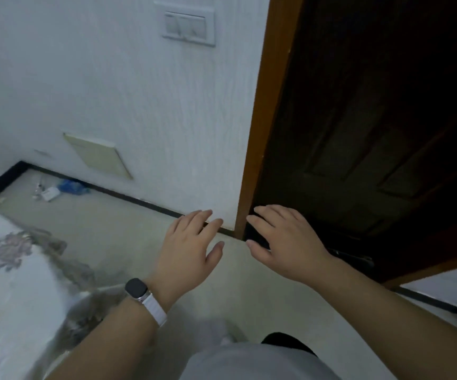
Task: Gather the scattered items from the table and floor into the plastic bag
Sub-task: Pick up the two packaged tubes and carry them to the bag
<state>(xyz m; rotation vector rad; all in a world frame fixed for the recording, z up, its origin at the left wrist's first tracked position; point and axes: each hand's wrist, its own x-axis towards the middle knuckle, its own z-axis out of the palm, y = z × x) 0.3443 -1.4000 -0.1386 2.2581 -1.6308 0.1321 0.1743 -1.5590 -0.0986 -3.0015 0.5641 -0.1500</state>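
Fingers (194, 218) on our left hand (191, 242) and right hand (282, 242) spread loose, holding nothing, presumably since the crumpled blue plastic (72, 186) and small white box (50, 193) lie well apart on the pale floor (128, 229).

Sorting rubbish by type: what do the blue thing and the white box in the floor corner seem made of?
Blue thing: likely thin plastic film, crumpled into soft, slightly shiny folds. White box: probably matte cardboard, flat faces and straight edges; too small to be sure.

One left hand (189, 246), one right hand (285, 242), one wristwatch (136, 288), one door (372, 133).
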